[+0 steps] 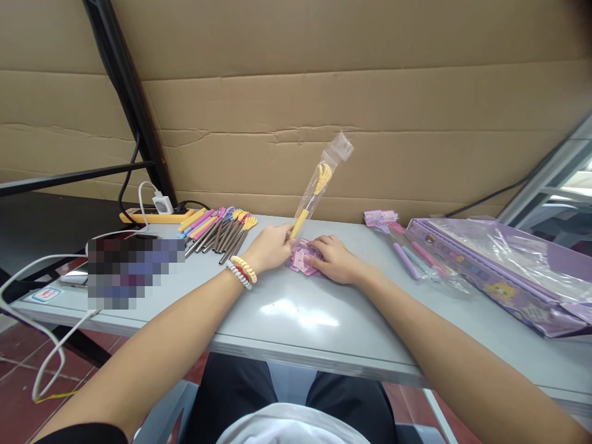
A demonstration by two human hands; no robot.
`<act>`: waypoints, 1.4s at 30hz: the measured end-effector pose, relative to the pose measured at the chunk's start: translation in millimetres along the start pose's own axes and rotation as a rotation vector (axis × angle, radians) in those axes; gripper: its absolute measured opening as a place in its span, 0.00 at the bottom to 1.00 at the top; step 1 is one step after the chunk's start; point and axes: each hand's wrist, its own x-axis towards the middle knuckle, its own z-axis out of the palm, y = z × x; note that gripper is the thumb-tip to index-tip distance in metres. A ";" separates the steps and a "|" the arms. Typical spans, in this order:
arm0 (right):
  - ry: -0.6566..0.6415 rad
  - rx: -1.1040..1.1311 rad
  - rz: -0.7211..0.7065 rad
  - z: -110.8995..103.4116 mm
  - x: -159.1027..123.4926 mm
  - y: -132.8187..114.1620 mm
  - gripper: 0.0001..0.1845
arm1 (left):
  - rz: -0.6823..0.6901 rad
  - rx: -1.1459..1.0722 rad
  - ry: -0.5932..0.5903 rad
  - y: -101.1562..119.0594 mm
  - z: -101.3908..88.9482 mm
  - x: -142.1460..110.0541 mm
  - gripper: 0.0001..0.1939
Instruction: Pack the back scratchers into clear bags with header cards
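Note:
My left hand (271, 248) is closed round the lower end of a yellow back scratcher (301, 221), which sits in a clear plastic sleeve (341, 148). The scratcher tilts up and to the right, its small hand-shaped head at the top. Flat on the pink printed cards (303, 262) lies my right hand (337, 259), fingers stretched out. The two hands are close together over the cards. Left of them is a pile of loose back scratchers (229, 231) with metal rods and yellow, pink, blue and purple handles.
Bagged back scratchers (419, 256) with pink cards lie at the right, beside a purple box (490, 271) partly covered in plastic. At the left are a yellow power strip (161, 217), a white charger (162, 201), cables and a blurred-out patch. Cardboard (277, 105) backs the table.

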 end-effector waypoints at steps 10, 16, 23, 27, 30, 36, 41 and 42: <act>-0.016 -0.024 0.018 -5.8 4.4 16.0 0.22 | -0.029 0.048 -0.009 1.4 -0.8 -0.2 0.12; -0.007 -0.052 0.197 -15.3 2.2 6.6 0.22 | -0.030 0.053 -0.015 0.9 -0.8 0.5 0.13; 0.020 -0.112 0.231 -12.7 2.0 6.4 0.22 | -0.046 0.055 -0.034 3.4 -2.4 -0.1 0.13; -0.011 -0.142 0.261 -9.7 2.8 5.7 0.28 | -0.027 0.043 -0.029 3.0 -2.5 -0.5 0.14; -0.019 -0.168 0.268 -7.3 3.8 6.6 0.26 | -0.020 0.041 -0.022 2.5 -1.9 -0.6 0.13; 0.011 -0.042 0.251 -3.4 8.8 14.9 0.15 | -0.020 0.062 -0.022 2.3 -0.7 -0.7 0.11; -0.010 0.167 0.331 -10.5 8.2 10.6 0.09 | -0.023 0.081 -0.024 -0.4 0.3 -0.1 0.12; -0.022 0.231 0.356 -11.8 7.8 9.0 0.08 | -0.025 0.082 -0.029 -1.3 0.4 0.2 0.12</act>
